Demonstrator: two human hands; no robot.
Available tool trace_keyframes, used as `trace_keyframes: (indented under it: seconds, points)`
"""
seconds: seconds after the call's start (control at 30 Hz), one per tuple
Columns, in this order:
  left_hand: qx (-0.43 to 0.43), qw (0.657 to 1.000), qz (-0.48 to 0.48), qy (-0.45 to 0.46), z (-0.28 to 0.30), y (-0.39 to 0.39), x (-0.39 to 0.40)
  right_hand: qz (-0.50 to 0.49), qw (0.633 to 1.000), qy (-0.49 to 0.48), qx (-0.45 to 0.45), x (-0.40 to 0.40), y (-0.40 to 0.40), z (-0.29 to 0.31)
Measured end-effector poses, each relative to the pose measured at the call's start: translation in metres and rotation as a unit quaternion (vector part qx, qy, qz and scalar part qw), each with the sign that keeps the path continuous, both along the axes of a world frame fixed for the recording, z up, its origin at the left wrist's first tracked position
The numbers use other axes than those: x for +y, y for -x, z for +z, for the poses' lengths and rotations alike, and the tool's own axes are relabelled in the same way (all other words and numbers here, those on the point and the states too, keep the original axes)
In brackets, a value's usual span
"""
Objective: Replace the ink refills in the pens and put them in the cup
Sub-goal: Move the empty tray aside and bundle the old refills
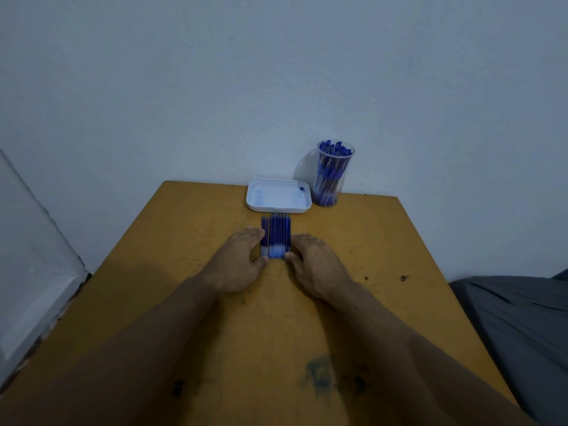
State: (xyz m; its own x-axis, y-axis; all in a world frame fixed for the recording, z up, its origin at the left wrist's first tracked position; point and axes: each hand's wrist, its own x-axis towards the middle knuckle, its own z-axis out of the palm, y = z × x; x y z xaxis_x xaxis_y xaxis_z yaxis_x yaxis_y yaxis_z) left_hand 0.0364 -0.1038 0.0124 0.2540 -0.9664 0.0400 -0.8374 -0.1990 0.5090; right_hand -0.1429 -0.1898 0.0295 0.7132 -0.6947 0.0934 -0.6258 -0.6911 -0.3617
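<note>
A row of several blue ink refills (276, 233) lies side by side on the yellow table (384, 241), tips pointing at the wall. My left hand (238, 261) presses against the row's left side with straight fingers. On the other side, my right hand (316, 264) presses the row's right edge, its thumb at the near ends. A clear cup (333, 173) full of blue pens stands at the back of the table, right of the refills.
A white shallow tray (278, 195) sits just behind the refills, left of the cup, with a small blue piece (302, 189) in its far right corner. The wall rises right behind the table. Grey cloth (522, 318) lies off the table's right edge.
</note>
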Motion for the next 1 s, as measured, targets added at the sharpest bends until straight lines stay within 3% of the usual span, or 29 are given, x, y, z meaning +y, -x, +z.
trace_keyframes:
  seconds: [1.0]
  points:
    - [0.003,1.0,0.009,0.001,0.0019,0.0002,0.0014,-0.003,1.0,-0.007,0.005,0.0016,0.001,0.005]
